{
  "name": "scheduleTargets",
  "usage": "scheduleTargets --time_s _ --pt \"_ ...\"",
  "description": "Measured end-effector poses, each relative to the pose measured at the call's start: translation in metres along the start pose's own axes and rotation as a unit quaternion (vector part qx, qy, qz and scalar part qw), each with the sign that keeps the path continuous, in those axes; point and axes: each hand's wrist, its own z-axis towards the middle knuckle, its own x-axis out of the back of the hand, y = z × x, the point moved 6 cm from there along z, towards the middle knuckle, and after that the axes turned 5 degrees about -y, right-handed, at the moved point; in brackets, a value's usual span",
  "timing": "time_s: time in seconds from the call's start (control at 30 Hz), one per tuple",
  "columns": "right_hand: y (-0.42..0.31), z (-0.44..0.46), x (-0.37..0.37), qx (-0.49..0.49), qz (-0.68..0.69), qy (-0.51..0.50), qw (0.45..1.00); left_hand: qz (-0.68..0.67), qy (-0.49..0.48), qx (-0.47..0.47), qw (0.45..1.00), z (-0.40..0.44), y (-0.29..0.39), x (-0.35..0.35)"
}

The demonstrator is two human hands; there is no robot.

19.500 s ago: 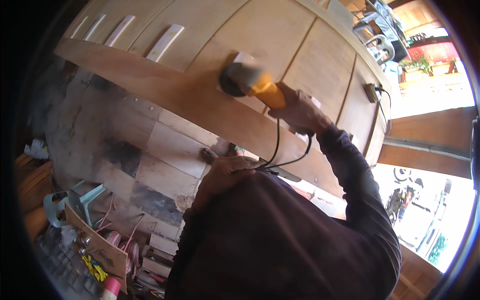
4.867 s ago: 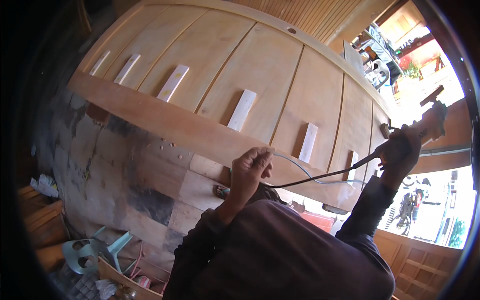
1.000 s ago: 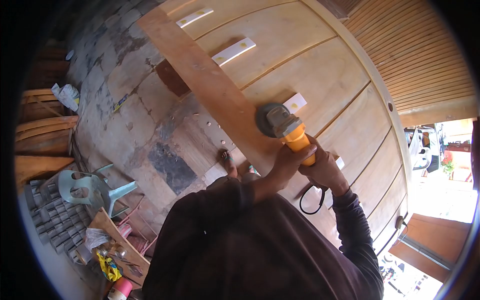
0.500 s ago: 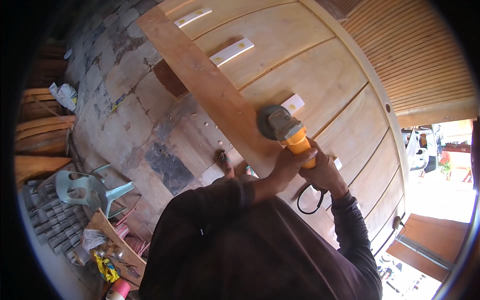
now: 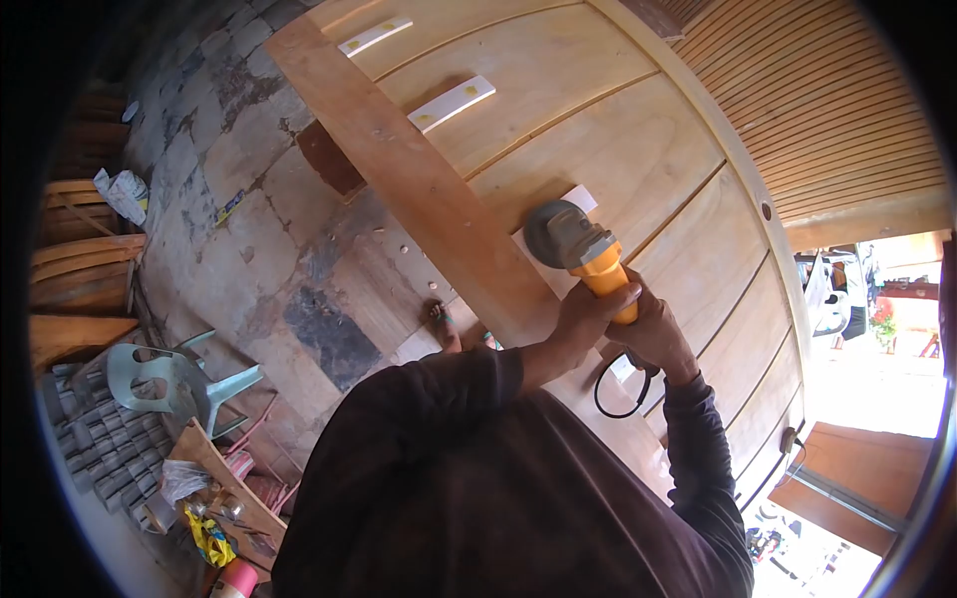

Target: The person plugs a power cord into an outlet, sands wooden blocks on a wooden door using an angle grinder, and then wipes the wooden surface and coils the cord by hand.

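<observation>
Both of my hands hold a yellow and grey angle grinder over the large wooden panel. My left hand wraps round the yellow body, and my right hand grips its rear end beside it. The round disc lies over the panel's near edge board and covers part of a white strip. Whether disc and wood touch is not clear. A black cord loops below my right hand. Another white strip with yellow spots lies farther up the panel.
A pale green plastic chair stands at the lower left, near stacked grey blocks and a board with a yellow bag. Curved wooden pieces lie at the left. A power outlet sits at the panel's right end.
Over the last second the grinder has shifted slightly right along with both hands, covering more of the white strip. Earlier, my right hand alone held it, away from the panel at the right.
</observation>
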Motion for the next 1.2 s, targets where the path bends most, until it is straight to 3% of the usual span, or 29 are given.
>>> scheduleTargets --time_s 0.13,0.37,0.43,0.63,0.87,1.2 --pt "-0.001 -0.001 0.001 0.017 -0.001 0.002 1.000 0.025 0.028 0.016 0.999 -0.001 0.001 -0.001" --pt "-0.014 -0.006 -0.022 0.074 0.011 -0.047 0.996 -0.014 0.057 -0.047 0.997 -0.034 0.001 0.018" --pt "-0.018 -0.004 -0.019 0.072 0.006 -0.034 0.997 -0.007 0.050 -0.062 0.997 -0.034 0.008 0.019" --pt "-0.011 0.009 -0.004 0.038 -0.007 0.003 0.999 -0.005 0.005 0.006 1.000 -0.004 0.010 0.009" --pt "-0.014 -0.007 -0.012 0.075 -0.039 -0.029 0.996 -0.033 0.052 -0.035 0.997 -0.027 -0.004 0.014" --pt "-0.001 0.017 0.021 0.011 0.059 -0.003 0.998 -0.002 0.002 -0.020 1.000 0.032 0.004 -0.006"
